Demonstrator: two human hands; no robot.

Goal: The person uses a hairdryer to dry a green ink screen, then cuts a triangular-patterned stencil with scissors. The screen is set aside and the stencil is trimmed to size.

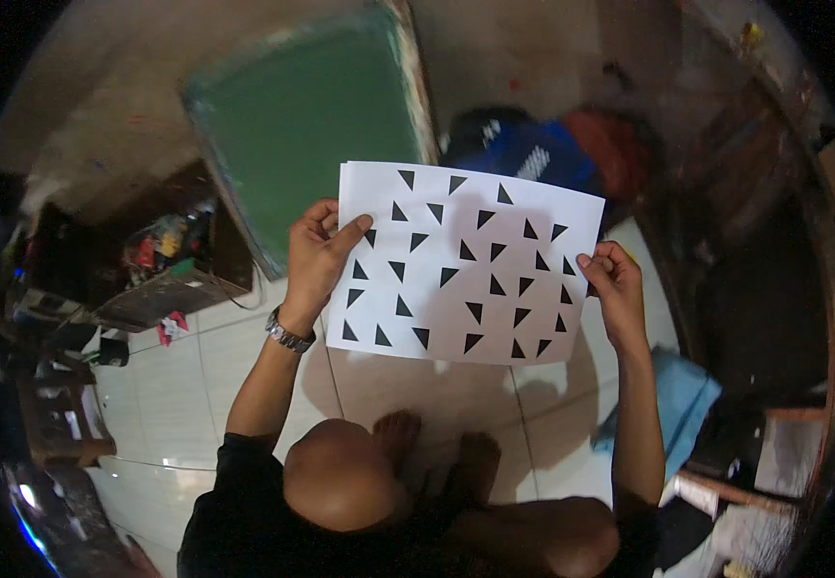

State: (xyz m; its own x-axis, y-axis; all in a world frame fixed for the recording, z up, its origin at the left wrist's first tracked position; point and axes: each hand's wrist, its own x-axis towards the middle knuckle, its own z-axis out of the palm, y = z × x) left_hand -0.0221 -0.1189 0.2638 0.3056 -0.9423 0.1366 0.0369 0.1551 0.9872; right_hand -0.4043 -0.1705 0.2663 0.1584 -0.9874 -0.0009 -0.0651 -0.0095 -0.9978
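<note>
Pinching triangle-printed white paper (470,265) between them, left grip (319,252) at one edge; right grip (618,289) opposite

Lighting dim. Shadow across sheet (470,265), more on floor tiles (557,414). Glare at left rim. Edges bent, soft; corners black.

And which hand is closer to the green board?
Left. The left hand appears just right of the green board; the right hand is farther right, across the paper.
</note>
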